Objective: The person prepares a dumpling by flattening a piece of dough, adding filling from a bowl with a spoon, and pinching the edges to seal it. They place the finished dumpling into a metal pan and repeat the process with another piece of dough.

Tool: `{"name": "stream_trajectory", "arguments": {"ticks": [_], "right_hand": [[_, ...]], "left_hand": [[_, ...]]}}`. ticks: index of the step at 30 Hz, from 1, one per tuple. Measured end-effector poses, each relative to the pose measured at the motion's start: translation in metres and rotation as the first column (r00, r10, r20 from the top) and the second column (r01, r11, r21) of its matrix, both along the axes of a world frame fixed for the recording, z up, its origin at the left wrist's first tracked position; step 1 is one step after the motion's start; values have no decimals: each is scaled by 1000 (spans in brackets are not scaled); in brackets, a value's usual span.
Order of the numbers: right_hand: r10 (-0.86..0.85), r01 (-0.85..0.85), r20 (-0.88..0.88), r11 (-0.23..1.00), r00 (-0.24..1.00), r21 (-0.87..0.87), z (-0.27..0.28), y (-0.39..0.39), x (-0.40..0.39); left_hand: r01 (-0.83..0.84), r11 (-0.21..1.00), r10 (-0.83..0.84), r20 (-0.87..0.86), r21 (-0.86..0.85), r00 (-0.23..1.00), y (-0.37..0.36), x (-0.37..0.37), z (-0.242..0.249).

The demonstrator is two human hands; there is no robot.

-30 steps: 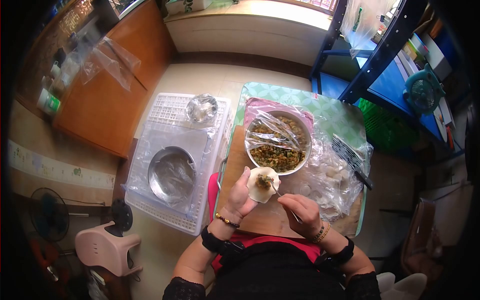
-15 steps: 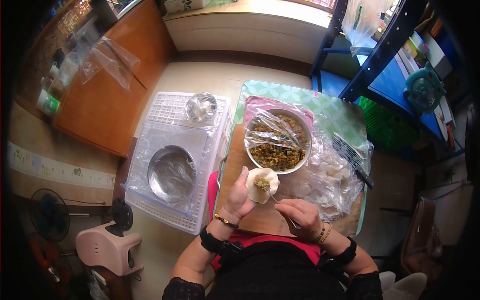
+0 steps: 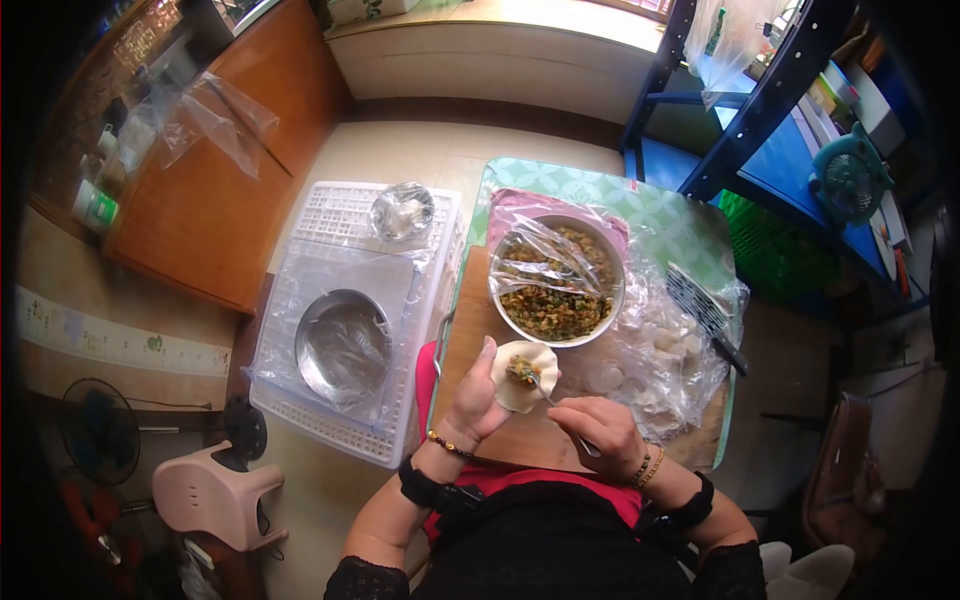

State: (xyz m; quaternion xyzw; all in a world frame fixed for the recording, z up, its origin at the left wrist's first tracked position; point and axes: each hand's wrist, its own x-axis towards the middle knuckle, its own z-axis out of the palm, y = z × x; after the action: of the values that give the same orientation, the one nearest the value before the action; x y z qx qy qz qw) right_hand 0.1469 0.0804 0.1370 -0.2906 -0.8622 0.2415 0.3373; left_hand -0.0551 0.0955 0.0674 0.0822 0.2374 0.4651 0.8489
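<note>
A round pale dough wrapper rests on my left hand, whose thumb points up along its edge. In the wrapper's middle sits a small heap of chopped filling. My right hand is closed round the handle of a metal spoon, and the spoon's tip touches the filling. Just beyond the wrapper stands a white bowl of chopped filling, partly covered by clear plastic film. To the right, several pale dough pieces lie under crumpled clear plastic.
A wooden board lies on the green patterned table. A black-handled slotted tool is at the right. At left, a white crate carries a metal bowl. A pink stool stands lower left.
The filling looks pressed into a more compact heap in the wrapper. The spoon tip and wrapper have shifted slightly; both hands stay in nearly the same place.
</note>
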Motion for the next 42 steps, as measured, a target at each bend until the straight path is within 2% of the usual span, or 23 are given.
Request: {"name": "stream_trajectory", "arguments": {"ticks": [3, 6, 9, 10, 12, 16, 18, 28, 30, 34, 36, 39, 42], "right_hand": [[-19, 19, -65, 1000, 998, -6, 7, 1, 1], [-178, 172, -141, 984, 974, -52, 12, 9, 5], [-371, 331, -155, 914, 916, -233, 3, 19, 11], [-371, 331, -155, 914, 916, -233, -2, 23, 13], [-467, 401, -140, 850, 873, -341, -12, 29, 14], [-409, 362, -132, 889, 903, -280, -18, 37, 11], [-353, 340, -79, 929, 932, -148, -21, 43, 9], [-281, 284, 42, 952, 959, -114, -28, 55, 15], [-283, 293, 117, 953, 952, -79, -24, 59, 20], [-272, 281, 95, 955, 958, -92, -27, 62, 19], [-369, 363, 5, 913, 929, -184, -26, 62, 17], [-370, 349, -51, 907, 928, -236, -28, 64, 16], [-316, 299, -70, 936, 946, -188, -31, 64, 16]], "left_hand": [[6, 1000, -6, 20, 8, 1000, -1, -2, -3], [4, 1000, -4, 11, -9, 1000, -2, -2, -7], [1, 999, -2, -14, -39, 1000, -3, -3, -10], [8, 999, -8, -15, -36, 1000, -4, -4, -11], [4, 999, -4, 4, -40, 1000, -5, -4, -16], [-12, 998, 12, 3, -66, 1000, -7, -5, -20], [-7, 999, 8, 26, -54, 1000, -8, -6, -23], [-31, 995, 31, 4, -97, 1000, -10, -10, -30], [-30, 995, 32, 24, -97, 999, -11, -11, -32], [-22, 996, 34, 135, -92, 990, -12, -10, -35], [-28, 994, 38, 95, -104, 995, -13, -10, -34], [-28, 994, 35, 58, -106, 998, -13, -11, -34], [-28, 994, 34, 62, -105, 998, -12, -10, -33]]}}
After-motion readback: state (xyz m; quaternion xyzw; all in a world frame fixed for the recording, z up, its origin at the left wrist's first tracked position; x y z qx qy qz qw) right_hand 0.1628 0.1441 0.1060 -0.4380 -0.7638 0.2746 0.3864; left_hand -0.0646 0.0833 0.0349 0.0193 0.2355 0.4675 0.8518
